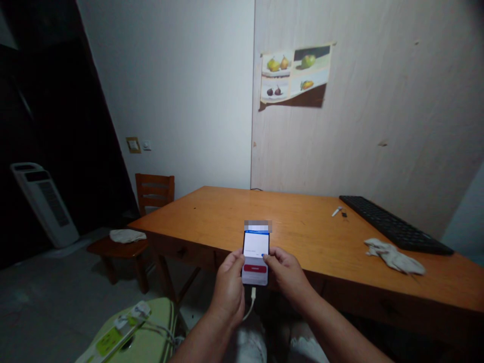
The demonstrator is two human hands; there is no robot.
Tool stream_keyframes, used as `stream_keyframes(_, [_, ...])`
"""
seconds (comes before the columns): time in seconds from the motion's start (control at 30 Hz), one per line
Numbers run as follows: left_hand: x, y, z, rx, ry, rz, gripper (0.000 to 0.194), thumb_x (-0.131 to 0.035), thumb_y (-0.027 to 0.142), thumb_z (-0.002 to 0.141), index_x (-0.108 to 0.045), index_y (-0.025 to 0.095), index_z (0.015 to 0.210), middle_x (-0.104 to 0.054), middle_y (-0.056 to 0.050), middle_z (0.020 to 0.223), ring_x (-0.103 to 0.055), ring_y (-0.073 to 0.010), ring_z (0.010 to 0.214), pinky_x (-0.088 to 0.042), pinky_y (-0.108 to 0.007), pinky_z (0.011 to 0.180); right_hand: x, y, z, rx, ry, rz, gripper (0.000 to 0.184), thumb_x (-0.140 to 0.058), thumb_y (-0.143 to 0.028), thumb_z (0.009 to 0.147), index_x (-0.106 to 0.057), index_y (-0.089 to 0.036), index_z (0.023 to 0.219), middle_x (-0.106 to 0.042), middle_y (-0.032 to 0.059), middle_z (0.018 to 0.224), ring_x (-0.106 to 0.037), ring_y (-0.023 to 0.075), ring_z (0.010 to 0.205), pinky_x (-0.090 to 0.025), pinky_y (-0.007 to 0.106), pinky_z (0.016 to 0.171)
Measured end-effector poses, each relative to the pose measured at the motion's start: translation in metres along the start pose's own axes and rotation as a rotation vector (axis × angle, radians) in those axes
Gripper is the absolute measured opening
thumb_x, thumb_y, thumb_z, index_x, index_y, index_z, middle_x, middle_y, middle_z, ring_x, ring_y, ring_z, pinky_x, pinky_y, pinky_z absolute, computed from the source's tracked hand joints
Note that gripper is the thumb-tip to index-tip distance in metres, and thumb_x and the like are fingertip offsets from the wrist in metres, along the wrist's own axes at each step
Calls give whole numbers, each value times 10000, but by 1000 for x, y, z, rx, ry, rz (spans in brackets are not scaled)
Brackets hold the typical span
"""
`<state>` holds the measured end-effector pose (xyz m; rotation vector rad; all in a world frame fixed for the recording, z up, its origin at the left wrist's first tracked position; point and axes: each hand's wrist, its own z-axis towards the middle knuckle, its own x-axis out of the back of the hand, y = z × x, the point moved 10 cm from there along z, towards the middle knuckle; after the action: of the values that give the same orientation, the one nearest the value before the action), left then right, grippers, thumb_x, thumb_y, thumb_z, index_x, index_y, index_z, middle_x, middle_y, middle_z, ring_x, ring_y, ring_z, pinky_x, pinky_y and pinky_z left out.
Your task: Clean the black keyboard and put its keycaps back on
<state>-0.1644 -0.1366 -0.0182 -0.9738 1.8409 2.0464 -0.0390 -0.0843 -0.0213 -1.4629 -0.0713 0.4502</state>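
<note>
Between my two hands a smartphone (255, 276) is held upright in front of the table's near edge, its screen lit with a red button low down. My left hand (229, 282) grips the phone's left side, the thumb along the edge. On the right side, my right hand (289, 269) is closed round the phone, with its thumb over the screen's right edge. A white charging cable (253, 298) hangs from the phone's bottom end and passes behind my left wrist. The fingers behind the phone are hidden.
On the wooden table (227, 212) lie a black keyboard (389, 222), a crumpled pale cloth (393, 256) and a small white item (336, 211). A green stool (159, 322) at lower left bears a power strip (113, 338). A wooden chair (155, 189) stands beyond the table's left end.
</note>
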Motion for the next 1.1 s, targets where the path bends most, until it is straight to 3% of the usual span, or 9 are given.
stream_keyframes(0.13, [0,-2,2,3,-5,-7,358,-776,315,718,-686,128,1009,-756,-80,876,-710,-218,799,-516,-298,726,-1,-5,-2,34,-20,-13,310,-713,-467,788,-659,-174,872,-738,46,794,-673,209,685,-516,328,675])
stream_keyframes(0.33, [0,-6,3,26,1,-26,350,-767,287,733,-677,130,1032,-760,-92,925,-718,-222,809,-531,-315,741,-1,-4,-4,-23,-9,33,273,-708,-418,794,-690,-182,930,-751,53,855,-703,239,786,-538,382,775])
stream_keyframes(0.77, [1,-9,1,33,4,-28,365,-785,302,716,-677,125,1015,-759,-100,923,-723,-241,830,-548,-344,754,2,-1,-6,-40,7,3,255,-680,-405,788,-702,-190,924,-745,38,823,-696,244,738,-532,358,694])
stream_keyframes(1.1, [3,-9,2,33,12,-25,346,-781,279,715,-686,130,1013,-758,-85,897,-724,-234,823,-544,-327,750,-2,2,-10,-42,-36,49,319,-670,-435,812,-718,-196,1018,-758,67,939,-707,277,865,-547,401,777])
